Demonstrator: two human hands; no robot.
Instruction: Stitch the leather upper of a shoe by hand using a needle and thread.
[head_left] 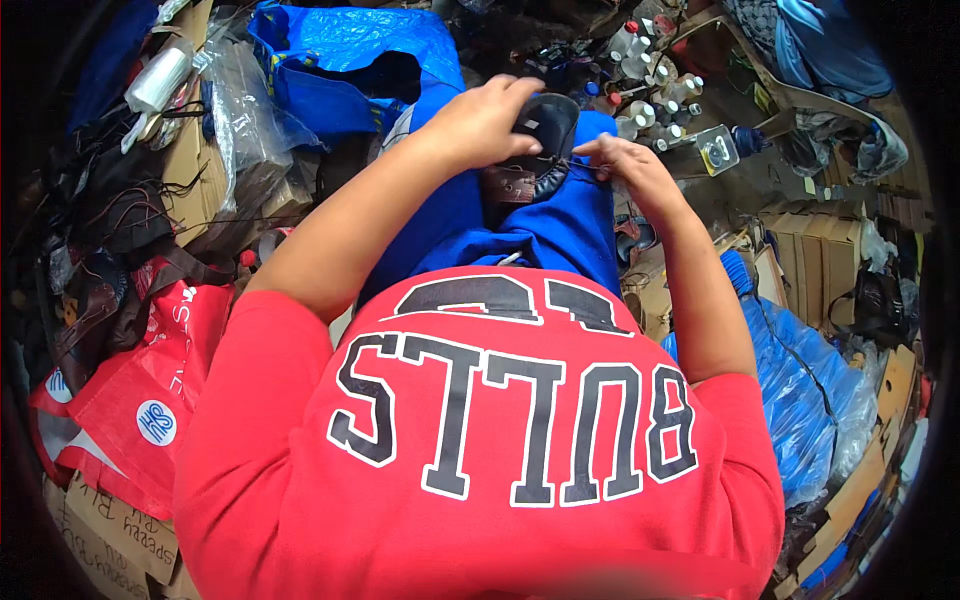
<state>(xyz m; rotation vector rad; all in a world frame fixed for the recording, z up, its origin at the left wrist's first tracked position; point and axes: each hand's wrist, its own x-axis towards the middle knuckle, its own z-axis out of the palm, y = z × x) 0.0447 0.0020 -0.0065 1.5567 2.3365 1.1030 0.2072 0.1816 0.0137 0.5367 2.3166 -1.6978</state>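
Note:
A dark shoe upper (549, 125) with a brown patterned part (508, 186) lies between my knees, on my blue trousers (437, 222). My left hand (482, 122) is at its left edge, fingers and thumb spread apart, the thumb close to the stitched edge. On the other side, my right hand (632, 168) is closed in a pinch. A thin dark thread (580, 163) runs from the shoe upper toward those fingers. Whether a needle is there is too small to tell.
A blue bag (350, 50) lies ahead of my knees. Several small plastic bottles (650, 95) stand at the front right. To the left are a red bag (150, 370) and clear plastic (245, 110). Cardboard (815, 250) and a blue plastic-wrapped bundle (800, 390) are on the right.

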